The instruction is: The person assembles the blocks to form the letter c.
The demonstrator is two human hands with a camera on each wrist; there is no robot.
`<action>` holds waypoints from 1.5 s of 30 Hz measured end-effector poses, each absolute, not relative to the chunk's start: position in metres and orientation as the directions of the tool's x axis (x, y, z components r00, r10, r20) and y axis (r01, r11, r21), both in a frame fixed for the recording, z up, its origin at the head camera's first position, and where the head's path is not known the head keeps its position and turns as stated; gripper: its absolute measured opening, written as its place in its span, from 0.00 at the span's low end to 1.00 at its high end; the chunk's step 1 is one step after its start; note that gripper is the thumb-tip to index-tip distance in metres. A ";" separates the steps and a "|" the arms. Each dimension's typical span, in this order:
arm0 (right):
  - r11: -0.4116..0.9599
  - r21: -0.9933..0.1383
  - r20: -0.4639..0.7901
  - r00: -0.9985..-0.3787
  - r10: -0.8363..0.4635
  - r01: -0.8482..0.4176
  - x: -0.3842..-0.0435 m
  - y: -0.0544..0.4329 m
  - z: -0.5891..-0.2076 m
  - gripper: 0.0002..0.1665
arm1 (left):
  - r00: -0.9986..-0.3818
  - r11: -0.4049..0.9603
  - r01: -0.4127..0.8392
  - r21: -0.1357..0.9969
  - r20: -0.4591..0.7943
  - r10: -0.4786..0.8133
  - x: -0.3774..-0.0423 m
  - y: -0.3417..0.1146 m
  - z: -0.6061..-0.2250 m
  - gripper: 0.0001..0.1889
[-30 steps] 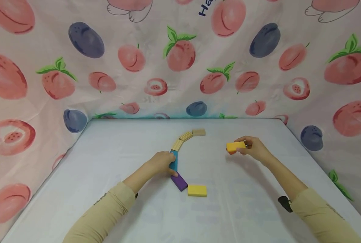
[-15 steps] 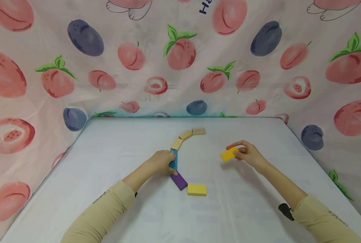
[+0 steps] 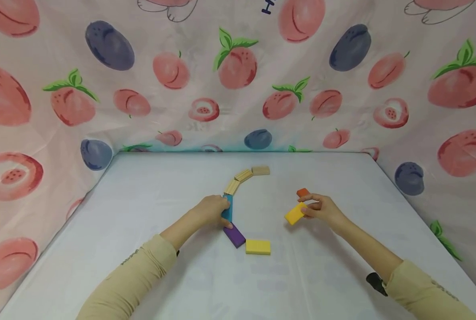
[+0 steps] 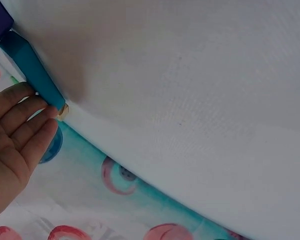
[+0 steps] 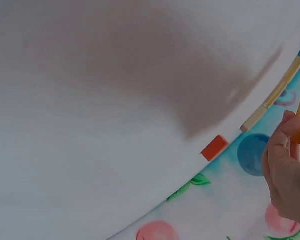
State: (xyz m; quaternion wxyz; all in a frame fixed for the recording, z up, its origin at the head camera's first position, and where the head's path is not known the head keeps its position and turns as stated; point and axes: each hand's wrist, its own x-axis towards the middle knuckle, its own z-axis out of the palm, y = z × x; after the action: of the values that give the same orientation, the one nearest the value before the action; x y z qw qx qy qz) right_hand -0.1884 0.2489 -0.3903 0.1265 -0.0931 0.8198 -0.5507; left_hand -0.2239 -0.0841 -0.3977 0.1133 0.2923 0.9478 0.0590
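In the head view my left hand (image 3: 211,210) lies beside the blue block (image 3: 229,214), fingers along its side and thumb at the corner of the purple block (image 3: 235,236). The left wrist view shows those fingers nearly straight, tips touching the blue block (image 4: 36,70). My right hand (image 3: 325,211) pinches a yellow block (image 3: 294,214) between thumb and fingers, tilted and raised over the table. Just beyond it an orange block (image 3: 302,192) rests on the tabletop. Another yellow block (image 3: 258,247) lies flat at the near end of the row, against the purple one.
Several plain wooden blocks (image 3: 243,175) continue the curved row from the blue block toward the back of the white table (image 3: 174,178). Fruit-printed cloth (image 3: 206,53) rises behind the table and along both sides.
My right hand has moved nearer and slightly left with the yellow block, which has turned to a slant. The orange block now shows apart behind it. My left hand stays in place.
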 end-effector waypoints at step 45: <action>0.594 -0.742 -0.053 -0.855 -0.515 -0.312 -0.168 0.238 -0.425 0.17 | -0.777 0.787 0.591 0.178 -0.135 0.614 -0.224 -0.087 -0.398 0.22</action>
State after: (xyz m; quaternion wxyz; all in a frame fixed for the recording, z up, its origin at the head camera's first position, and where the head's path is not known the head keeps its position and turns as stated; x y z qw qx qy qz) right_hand -0.1679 0.2381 -0.4250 0.1320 -0.2342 0.8829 -0.3850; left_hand -0.2240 -0.0872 -0.3981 0.0930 0.3204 0.9406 0.0628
